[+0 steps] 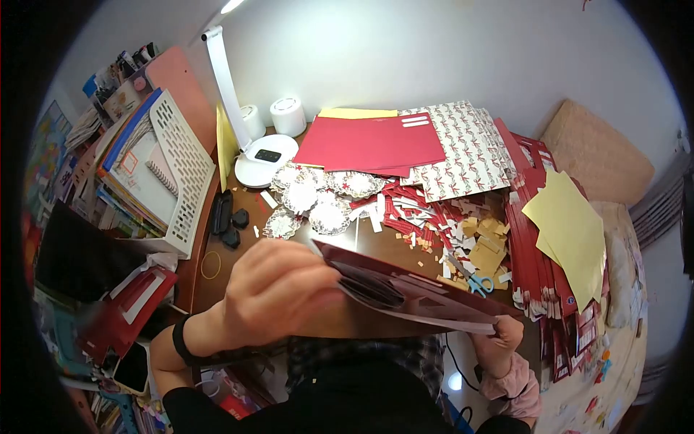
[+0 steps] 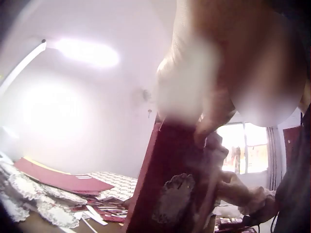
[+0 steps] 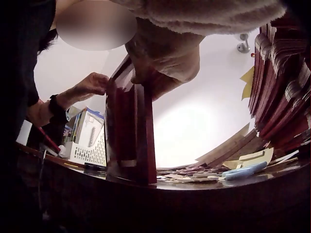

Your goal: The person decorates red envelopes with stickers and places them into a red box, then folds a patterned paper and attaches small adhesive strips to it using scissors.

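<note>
A flat dark red cardboard box (image 1: 441,304) is held up tilted over the front of the desk, with a dark inside showing near its left end. My left hand (image 1: 278,286) pinches the edge at that end, its fingers bent and blurred. At the opposite end, my right hand (image 1: 502,336) grips the corner between thumb and fingers. A white scalloped patch (image 2: 174,199) shows on the box's red face in the left wrist view. In the right wrist view the box (image 3: 146,141) stands on edge, and the left hand's fingertips (image 3: 99,82) meet its far upper edge.
White scalloped cut-outs (image 1: 329,213) lie by a desk lamp (image 1: 264,170). Red sheets (image 1: 369,141) and patterned sheets (image 1: 470,155) rest at the back. Paper scraps (image 1: 488,253) surround blue-handled scissors (image 1: 481,284). Red pieces are stacked (image 1: 538,253) at right under yellow sheets (image 1: 571,231).
</note>
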Action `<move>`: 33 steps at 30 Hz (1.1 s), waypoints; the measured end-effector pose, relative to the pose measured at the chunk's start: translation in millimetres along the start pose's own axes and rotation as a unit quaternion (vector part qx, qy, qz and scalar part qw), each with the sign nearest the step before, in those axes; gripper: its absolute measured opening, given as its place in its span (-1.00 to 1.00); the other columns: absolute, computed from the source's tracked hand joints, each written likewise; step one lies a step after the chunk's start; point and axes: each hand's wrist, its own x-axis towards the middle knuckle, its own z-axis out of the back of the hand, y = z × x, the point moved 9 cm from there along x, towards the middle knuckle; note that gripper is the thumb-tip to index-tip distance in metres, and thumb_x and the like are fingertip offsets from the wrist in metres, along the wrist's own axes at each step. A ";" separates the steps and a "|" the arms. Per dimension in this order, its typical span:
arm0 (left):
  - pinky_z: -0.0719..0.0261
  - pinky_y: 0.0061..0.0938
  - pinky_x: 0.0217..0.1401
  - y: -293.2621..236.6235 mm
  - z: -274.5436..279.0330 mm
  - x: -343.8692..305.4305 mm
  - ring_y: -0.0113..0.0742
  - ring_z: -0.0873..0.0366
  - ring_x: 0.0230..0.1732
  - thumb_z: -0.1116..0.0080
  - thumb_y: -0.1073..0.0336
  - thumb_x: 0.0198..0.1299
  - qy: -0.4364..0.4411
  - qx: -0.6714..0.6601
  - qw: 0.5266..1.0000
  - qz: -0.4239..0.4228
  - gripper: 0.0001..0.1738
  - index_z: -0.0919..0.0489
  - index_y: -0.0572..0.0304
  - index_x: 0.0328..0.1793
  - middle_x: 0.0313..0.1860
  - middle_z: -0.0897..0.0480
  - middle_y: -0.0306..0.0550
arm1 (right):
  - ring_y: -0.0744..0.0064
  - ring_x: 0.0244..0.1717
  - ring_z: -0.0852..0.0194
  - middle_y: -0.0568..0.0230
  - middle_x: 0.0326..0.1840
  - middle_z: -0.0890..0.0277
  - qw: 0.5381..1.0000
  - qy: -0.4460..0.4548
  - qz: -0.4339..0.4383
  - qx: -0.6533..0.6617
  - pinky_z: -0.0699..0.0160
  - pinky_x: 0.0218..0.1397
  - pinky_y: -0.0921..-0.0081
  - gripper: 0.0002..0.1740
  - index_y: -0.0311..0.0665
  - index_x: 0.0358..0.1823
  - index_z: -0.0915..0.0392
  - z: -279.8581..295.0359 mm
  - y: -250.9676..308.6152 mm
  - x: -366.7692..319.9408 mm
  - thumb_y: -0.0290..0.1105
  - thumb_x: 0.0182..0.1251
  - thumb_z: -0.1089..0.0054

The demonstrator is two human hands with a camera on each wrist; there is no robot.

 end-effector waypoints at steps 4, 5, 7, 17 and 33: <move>-0.62 -0.35 -0.11 41.5 -3.2 -17.2 -0.07 -0.66 -0.20 -0.55 0.52 -0.08 -0.052 -0.070 0.987 0.138 -0.53 -0.59 0.30 -0.01 -0.10 -0.63 0.07 | 0.64 -0.26 -0.61 0.23 -0.30 -0.70 0.996 -0.083 -0.015 0.037 -0.60 -0.15 0.61 -0.82 -0.43 -0.16 -0.62 6.2 -11.2 0.6 -0.61 0.23 -0.41; -0.64 -0.38 -0.06 45.2 -11.4 -18.7 -0.12 -0.68 -0.16 -0.53 0.54 -0.05 -0.033 -0.102 0.983 0.150 -0.54 -0.58 0.32 0.01 -0.09 -0.64 0.06 | 0.64 -0.24 -0.60 0.22 -0.27 -0.70 0.994 -0.091 -0.010 0.058 -0.59 -0.13 0.61 -0.81 -0.44 -0.15 -0.62 6.0 -9.6 3.3 -0.63 0.23 -0.41; -0.68 -0.45 0.11 59.0 -35.9 -34.8 -0.28 -0.69 0.00 -0.41 0.63 0.10 -0.022 -0.224 0.942 0.248 -0.60 -0.54 0.39 0.07 -0.05 -0.66 0.00 | 0.64 -0.22 -0.59 0.21 -0.24 -0.71 0.992 -0.101 -0.003 0.076 -0.59 -0.12 0.62 -0.80 -0.46 -0.13 -0.62 4.3 -7.1 7.8 -0.64 0.23 -0.41; -0.71 -0.41 0.20 60.6 -44.5 -58.3 -0.27 -0.72 0.07 -0.30 0.66 0.20 -0.108 -0.293 0.915 0.256 -0.62 -0.54 0.41 0.14 0.03 -0.72 0.03 | 0.62 -0.15 -0.58 0.23 -0.17 -0.70 0.986 -0.101 0.003 0.135 -0.57 -0.05 0.62 -0.77 -0.50 -0.08 -0.62 2.0 -12.7 4.3 -0.67 0.25 -0.39; -0.55 -0.46 0.26 105.5 -92.2 -76.4 -0.44 -0.57 0.15 -0.07 0.53 0.43 -0.076 -0.566 0.700 0.429 -0.70 -0.50 0.34 0.25 0.15 -0.64 -0.13 | 0.41 0.08 -0.66 0.17 0.09 -0.64 0.987 0.053 -0.043 0.144 -0.63 0.06 0.55 -0.55 -0.42 0.22 -0.49 -43.1 -14.1 39.8 -0.62 0.32 -0.34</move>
